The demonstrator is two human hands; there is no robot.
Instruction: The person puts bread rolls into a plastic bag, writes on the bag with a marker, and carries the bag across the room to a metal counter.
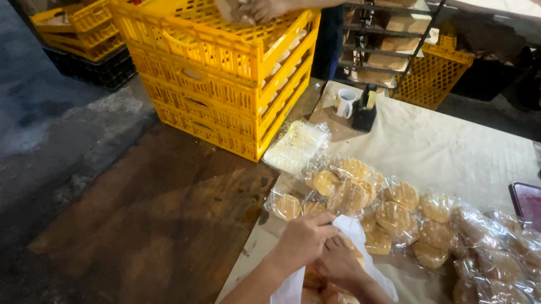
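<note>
Both the left hand (301, 238) and right hand (340, 263) clench the mouth of a white plastic bag (291, 302) at the table's near edge, its long axis running toward the person, beside clear packets of round golden buns (391, 216), with stacked yellow crates (222, 70) at the far corner.

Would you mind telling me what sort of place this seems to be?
Probably a bakery's packing area: wrapped round breads cover the paper-covered table, stacked yellow crates stand beside it, and both hands work at a white bag of baked goods.
</note>
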